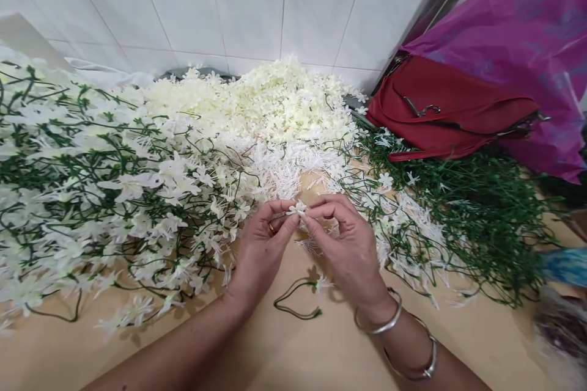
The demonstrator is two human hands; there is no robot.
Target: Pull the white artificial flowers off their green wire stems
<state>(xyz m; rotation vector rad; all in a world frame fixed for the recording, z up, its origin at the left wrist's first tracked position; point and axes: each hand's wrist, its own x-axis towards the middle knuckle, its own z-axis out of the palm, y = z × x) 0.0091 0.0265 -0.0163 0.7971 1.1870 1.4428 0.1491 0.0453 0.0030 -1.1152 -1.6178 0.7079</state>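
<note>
A small white artificial flower [299, 208] is pinched between my two hands, above the table. My left hand [265, 244] grips its left side with thumb and forefinger. On the other side, the thumb and fingers of my right hand [346, 241] close on the petals. Below them a green wire stem [296, 311] with a white tip lies bent on the table. A pile of white stamen pieces [287, 165] spreads just beyond my fingers. Behind it rises a heap of loose cream flower heads [275, 101].
Stemmed white flowers [132, 195] cover the left side. Green stems [477, 220] lie in a bundle on the right, with a red handbag [440, 104] and a purple plastic bag [518, 24] behind. A tiled wall [247, 0] closes off the wooden table [275, 360] at the back.
</note>
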